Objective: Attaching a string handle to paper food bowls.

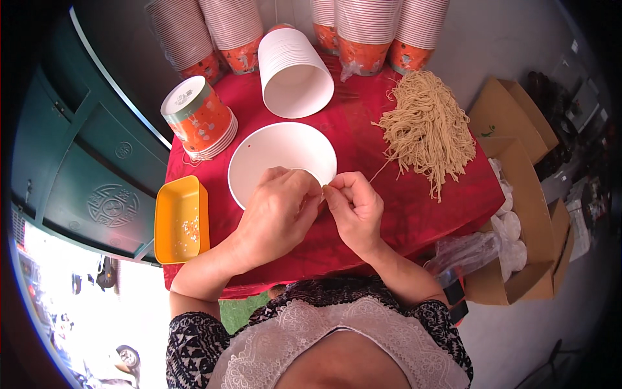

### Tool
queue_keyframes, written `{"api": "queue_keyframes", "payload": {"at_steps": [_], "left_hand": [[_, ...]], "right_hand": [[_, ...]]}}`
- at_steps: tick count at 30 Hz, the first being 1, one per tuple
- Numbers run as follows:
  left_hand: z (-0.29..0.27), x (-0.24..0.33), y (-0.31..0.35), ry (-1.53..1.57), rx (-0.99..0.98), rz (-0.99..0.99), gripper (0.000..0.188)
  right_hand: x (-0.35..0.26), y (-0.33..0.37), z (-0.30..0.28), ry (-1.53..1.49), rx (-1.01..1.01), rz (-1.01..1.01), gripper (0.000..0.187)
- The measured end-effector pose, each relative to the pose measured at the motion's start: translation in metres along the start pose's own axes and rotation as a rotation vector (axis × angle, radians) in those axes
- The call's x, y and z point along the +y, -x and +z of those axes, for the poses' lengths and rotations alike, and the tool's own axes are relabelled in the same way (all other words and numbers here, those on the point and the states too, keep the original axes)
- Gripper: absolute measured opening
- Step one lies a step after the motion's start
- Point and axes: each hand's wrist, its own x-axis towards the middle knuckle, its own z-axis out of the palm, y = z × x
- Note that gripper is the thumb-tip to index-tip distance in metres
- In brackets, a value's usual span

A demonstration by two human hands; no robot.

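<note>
My left hand [278, 211] and my right hand [355, 211] meet at the near right rim of a white paper bucket [259, 159], whose open mouth faces up. A small red spot shows on its inner left wall. The right thumb and forefinger are pinched on a thin tan string [381, 170], which runs back to a loose heap of tan strings [424, 123] on the right. My left fingers are closed against the right fingertips; what they hold is hidden.
On the red-covered table [414, 214] are a white bucket stack on its side [295, 78], upside-down orange buckets [201, 123] and a yellow tray [181, 220] with small bits. Tall wrapped stacks [369, 32] line the back. Right of the table stands a cardboard box [531, 227] with white rolls.
</note>
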Motion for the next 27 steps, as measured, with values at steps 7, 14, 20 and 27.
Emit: {"api": "queue_keyframes", "payload": {"at_steps": [7, 14, 20, 27], "left_hand": [[0.003, -0.006, -0.005, 0.016, 0.048, -0.026, 0.011], [0.007, -0.008, -0.009, 0.04, 0.064, -0.044, 0.008], [0.011, -0.013, -0.007, 0.038, 0.051, -0.074, 0.007], [0.007, -0.007, -0.006, 0.069, 0.029, -0.073, 0.011]], "right_hand": [[-0.004, -0.007, -0.009, 0.157, -0.079, -0.143, 0.005], [-0.011, -0.007, -0.015, 0.068, -0.174, 0.0, 0.005], [-0.012, -0.008, -0.015, -0.361, -0.163, 0.343, 0.009], [-0.008, -0.002, -0.013, -0.55, -0.127, 0.443, 0.011]]}}
